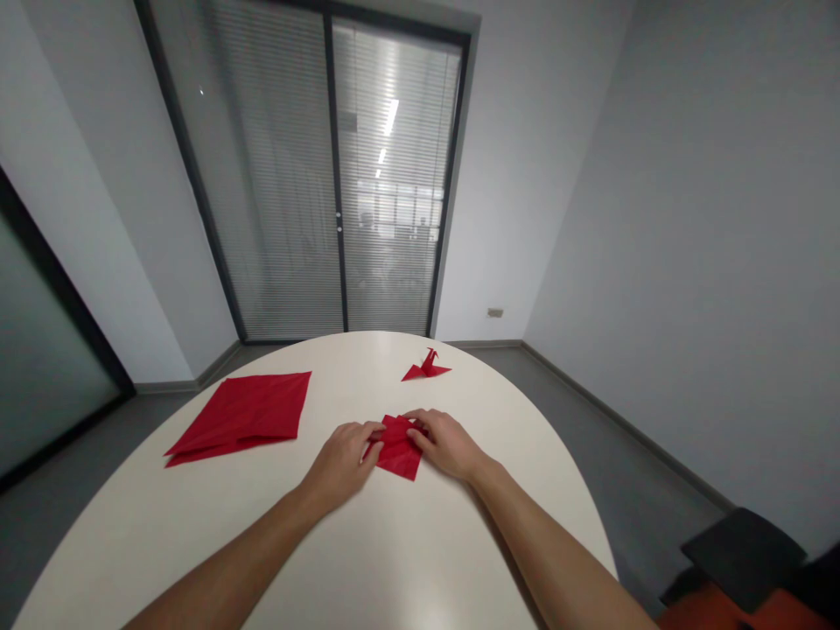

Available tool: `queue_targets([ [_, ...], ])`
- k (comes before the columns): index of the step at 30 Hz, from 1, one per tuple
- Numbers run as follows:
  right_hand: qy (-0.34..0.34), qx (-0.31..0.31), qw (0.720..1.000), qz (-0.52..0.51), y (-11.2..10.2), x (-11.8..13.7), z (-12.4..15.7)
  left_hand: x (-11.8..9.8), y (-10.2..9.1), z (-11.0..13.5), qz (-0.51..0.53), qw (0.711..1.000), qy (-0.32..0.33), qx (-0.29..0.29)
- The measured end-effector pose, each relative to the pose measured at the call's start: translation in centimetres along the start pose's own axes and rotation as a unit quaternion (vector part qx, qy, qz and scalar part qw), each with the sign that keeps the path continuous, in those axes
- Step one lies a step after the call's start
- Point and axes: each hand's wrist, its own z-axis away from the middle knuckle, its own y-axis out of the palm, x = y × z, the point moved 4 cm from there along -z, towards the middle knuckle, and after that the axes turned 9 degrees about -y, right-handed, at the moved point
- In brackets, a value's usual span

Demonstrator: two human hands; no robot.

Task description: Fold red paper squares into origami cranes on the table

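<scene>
Between my two hands, a small piece of folded red paper [397,455] lies on the white table. My left hand [341,464] pinches its left edge, thumb below and fingers above. On the opposite side, my right hand [447,442] grips the upper right edge, its thumb on the paper's face and its fingers curled over the far edge. Parts of the paper are hidden under the fingertips. Beyond my hands stands a folded red paper crane [426,367], touched by neither hand.
On the left of the round white table [420,560] lies a stack of larger red paper sheets [253,411]. A black and orange chair [741,560] stands at the lower right, off the table's edge. Glass panels with blinds [394,262] rise behind the table.
</scene>
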Motion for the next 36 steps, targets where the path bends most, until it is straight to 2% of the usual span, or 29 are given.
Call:
queue_targets([
  [7,0.003,-0.025,0.999,-0.022,0.7,-0.3,0.0,0.8,0.6,-0.1,0.034,0.998,-0.048,0.003],
  [12,-0.045,-0.037,0.998,-0.038,0.7,0.1,-0.2,0.8,0.7,-0.2,0.039,0.999,-0.014,0.002],
  [20,-0.076,0.002,0.997,-0.006,0.8,0.6,-0.3,0.4,0.4,-0.1,-0.022,0.999,0.027,0.014],
  [31,-0.074,-0.014,0.997,-0.015,-0.3,1.9,-0.6,-0.2,-0.2,-0.2,-0.041,0.999,0.004,-0.004],
  [36,-0.057,-0.042,0.997,-0.016,-0.5,2.5,-0.7,-0.5,-0.7,-0.3,-0.054,0.998,-0.009,-0.018],
])
